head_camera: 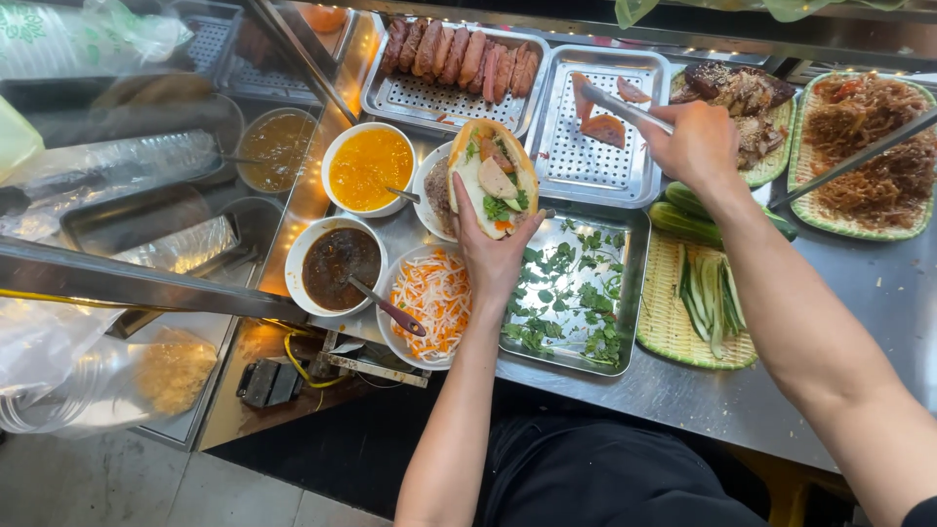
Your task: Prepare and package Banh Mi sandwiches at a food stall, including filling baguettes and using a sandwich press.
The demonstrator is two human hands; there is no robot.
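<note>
Partly hidden tongs (617,105) in right hand (695,144), left hand (496,256) cradling sandwich (491,176)

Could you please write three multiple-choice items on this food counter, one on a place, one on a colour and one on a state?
1. Where is the tray of green herbs?
A. below the left hand
B. beside the sausages
C. on the floor

2. What colour is the sauce in the bowl just left of the sandwich?
A. white
B. orange-yellow
C. green

3. How is the sandwich?
A. wrapped
B. shut, unfilled
C. split open, filled

Answers: 1 A, the left hand is over its edge. 2 B, the sauce is orange-yellow. 3 C, fillings show, while the right hand grips tongs.
</note>
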